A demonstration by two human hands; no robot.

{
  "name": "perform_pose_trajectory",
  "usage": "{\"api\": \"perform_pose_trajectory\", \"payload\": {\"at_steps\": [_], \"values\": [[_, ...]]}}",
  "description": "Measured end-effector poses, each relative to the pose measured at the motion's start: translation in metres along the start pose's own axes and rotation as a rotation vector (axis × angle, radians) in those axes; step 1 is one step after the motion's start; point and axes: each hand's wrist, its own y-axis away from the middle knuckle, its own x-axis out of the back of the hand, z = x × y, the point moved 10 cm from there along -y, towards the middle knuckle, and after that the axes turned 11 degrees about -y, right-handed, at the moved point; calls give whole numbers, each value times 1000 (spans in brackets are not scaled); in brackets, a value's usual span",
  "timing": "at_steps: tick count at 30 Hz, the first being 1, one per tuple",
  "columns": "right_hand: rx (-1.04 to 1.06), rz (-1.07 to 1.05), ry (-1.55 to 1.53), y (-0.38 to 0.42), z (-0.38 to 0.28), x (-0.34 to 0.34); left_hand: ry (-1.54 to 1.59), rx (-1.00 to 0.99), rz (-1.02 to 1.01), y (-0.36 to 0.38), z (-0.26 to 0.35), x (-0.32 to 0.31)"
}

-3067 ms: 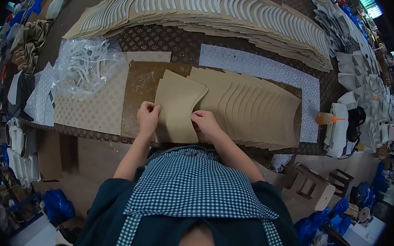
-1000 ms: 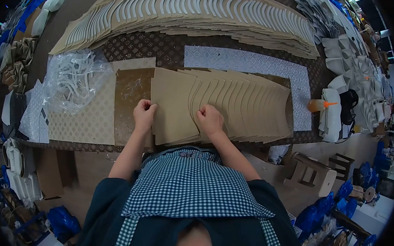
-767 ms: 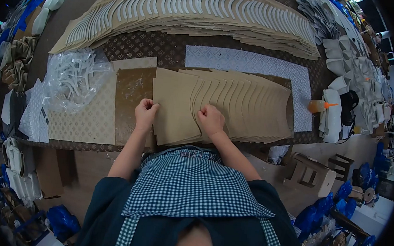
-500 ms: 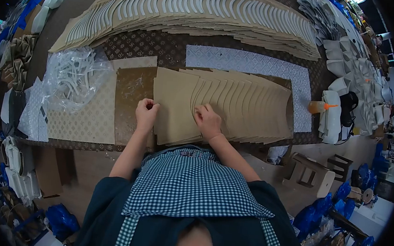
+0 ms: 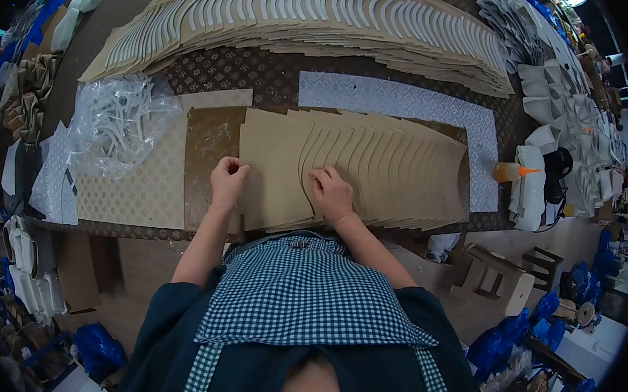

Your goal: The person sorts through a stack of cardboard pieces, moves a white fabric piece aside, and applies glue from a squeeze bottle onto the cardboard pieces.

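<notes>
Brown paper-like sheets (image 5: 383, 168) lie overlapped like a fan on the table in front of me. At the left edge of the leftmost sheet (image 5: 276, 155), my left hand (image 5: 229, 181) is closed in a pinch on that edge. My right hand (image 5: 331, 194) rests on the fan near the first overlapping edges, its fingers curled together; what lies under its fingertips is hidden. Left of the sheets is a dark brown board (image 5: 214, 139). A clear plastic bag (image 5: 122, 123) with white curved strips sits further left.
Across the back lies a long row of brown sheets with white curved strips (image 5: 308, 5). A patterned white sheet (image 5: 483, 136) runs behind and right of the fan. At the right stand a bottle with an orange tip (image 5: 509, 171) and grey-white pieces (image 5: 553, 105). A stool (image 5: 493, 279) is below.
My left hand has moved slightly left, and the leftmost sheet's edge has shifted left with it. My right hand has stayed nearly in place.
</notes>
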Motion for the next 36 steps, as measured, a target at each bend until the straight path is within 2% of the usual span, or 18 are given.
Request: {"api": "perform_pose_trajectory", "payload": {"at_steps": [6,9,12,15,24,27,29,30,32,34,36], "values": [[5,-5,-9,0,0,1,-63,-45,63,5,4,6],[2,-3,-12,-1,0,1,-171,-178,213,2,6,19],[9,3,-23,0,0,1,73,-53,39,-6,-8,12],[4,-5,-26,0,0,1,100,-56,-10,-11,-8,13],[19,-10,-42,2,0,1,36,-54,-16,-19,-21,10],[49,-15,-66,6,-3,4,-251,-162,223,-3,9,27],[-5,-27,-135,11,-4,8,-484,-331,266,10,42,27],[-42,-10,-151,14,1,18,-583,-438,272,17,59,15],[-60,14,-196,19,11,38,-586,-518,193,19,65,-9],[-90,91,-214,27,34,80,-623,-537,93,20,62,-33],[-110,192,-224,33,59,122,-627,-532,107,20,61,-46]]}}
